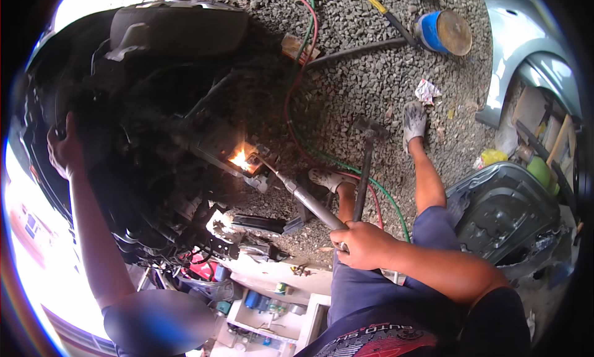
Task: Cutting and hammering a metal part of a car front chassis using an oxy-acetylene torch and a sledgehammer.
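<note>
My right hand (pixel 366 245) is wrapped round the silver handle of a gas torch (pixel 302 195). Its tip points left at a dark metal part (pixel 216 148) low on the vehicle, where a bright yellow-orange flame (pixel 242 159) burns. My left arm reaches up the left side, and my left hand (pixel 63 150) grips the edge of the dark vehicle body (pixel 154 72). Its thumb stands apart, and shadow hides part of the fingers. A long-handled hammer (pixel 366 165) stands between my legs, its head on the gravel.
Red (pixel 286 103) and green hoses (pixel 337 159) cross the gravel (pixel 365 66) beside my feet. A blue can (pixel 433 32) stands far right. Body panels (pixel 520 54) and a grey door panel (pixel 513 208) lie at right. A white shelf unit (pixel 309 323) holds bottles below.
</note>
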A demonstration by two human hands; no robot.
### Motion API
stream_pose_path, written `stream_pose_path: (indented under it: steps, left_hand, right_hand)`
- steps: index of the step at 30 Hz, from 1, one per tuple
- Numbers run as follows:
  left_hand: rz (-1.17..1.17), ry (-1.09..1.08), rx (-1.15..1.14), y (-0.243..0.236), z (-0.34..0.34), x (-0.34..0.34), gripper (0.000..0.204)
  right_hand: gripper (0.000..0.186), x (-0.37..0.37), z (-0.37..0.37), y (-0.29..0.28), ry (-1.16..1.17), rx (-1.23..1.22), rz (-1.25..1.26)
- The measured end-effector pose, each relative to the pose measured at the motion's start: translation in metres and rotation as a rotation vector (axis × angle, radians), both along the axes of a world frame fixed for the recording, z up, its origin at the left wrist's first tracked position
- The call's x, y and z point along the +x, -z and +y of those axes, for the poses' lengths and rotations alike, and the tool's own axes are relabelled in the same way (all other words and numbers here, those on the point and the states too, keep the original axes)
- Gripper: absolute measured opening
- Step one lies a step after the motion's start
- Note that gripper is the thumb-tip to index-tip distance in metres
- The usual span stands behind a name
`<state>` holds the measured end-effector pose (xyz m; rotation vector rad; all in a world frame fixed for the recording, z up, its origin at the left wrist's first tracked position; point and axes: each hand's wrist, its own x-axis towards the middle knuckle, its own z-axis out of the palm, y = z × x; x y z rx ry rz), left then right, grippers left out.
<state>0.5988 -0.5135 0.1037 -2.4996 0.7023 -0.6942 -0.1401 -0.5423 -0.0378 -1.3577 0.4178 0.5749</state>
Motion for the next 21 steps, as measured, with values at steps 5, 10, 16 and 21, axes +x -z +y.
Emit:
stream_pose_path:
  steps: [5, 10, 16, 21]
  left_hand:
    - [-0.01, 0.127, 0.01, -0.015, 0.003, 0.016, 0.101]
    - [0.023, 0.117, -0.017, -0.007, 0.002, 0.009, 0.098]
    - [0.033, 0.112, -0.046, -0.01, 0.004, 0.012, 0.096]
    - [0.034, 0.112, -0.017, -0.006, -0.002, 0.014, 0.095]
  right_hand:
    - [0.02, 0.002, -0.008, 0.01, -0.025, -0.018, 0.009]
    - [0.026, 0.0, -0.014, 0.019, -0.045, 0.012, -0.012]
    - [0.027, 0.001, -0.026, 0.014, -0.058, -0.003, -0.002]
    - [0.026, 0.006, -0.035, 0.013, -0.092, 0.008, 0.042]
